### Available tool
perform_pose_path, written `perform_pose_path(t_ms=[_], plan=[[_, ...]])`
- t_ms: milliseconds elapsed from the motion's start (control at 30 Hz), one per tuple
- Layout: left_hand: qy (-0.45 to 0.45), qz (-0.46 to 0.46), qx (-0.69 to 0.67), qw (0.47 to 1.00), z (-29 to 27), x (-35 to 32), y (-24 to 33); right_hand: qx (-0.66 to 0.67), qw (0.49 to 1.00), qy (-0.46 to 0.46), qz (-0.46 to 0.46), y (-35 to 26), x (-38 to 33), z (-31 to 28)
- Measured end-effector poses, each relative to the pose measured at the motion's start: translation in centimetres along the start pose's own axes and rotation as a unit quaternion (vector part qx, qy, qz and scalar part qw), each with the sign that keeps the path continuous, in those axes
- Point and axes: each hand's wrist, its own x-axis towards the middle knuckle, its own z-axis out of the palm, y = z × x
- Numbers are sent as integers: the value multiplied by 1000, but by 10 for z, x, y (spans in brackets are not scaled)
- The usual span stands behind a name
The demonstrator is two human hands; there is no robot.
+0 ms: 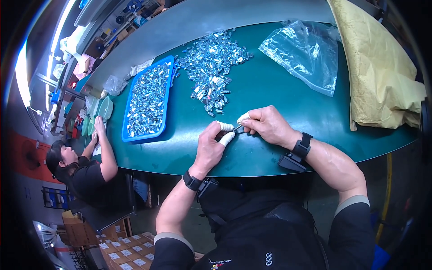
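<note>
My left hand (210,146) and my right hand (272,127) meet just above the green table, near its front edge. White tape or covers wrap some of the fingertips. Between the two pinches shows a small thin metal piece (238,128), dark and rod-like; its exact kind is too small to tell. Both hands are closed on it, fingertips nearly touching. Beyond them spreads a loose pile of small shiny metal parts (211,67). To the left stands a blue tray (164,114) filled with similar parts.
A clear plastic bag (306,56) lies at the back right, beside a large yellowish sack (375,67). A grey raised border (189,24) runs along the table's far side. At the left sits another person (96,173) near green bowls (105,108). Cardboard boxes (128,252) stand on the floor.
</note>
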Motion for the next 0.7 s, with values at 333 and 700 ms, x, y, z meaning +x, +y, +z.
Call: perform_pose_path(t_ms=[333, 700], plan=[[-1, 19, 1, 1000, 3, 0, 0, -76, 995, -6, -57, -6, -4, 3], [11, 86, 57, 995, 2, 2, -5, -264, 961, -23, -81, -1, 3, 1]])
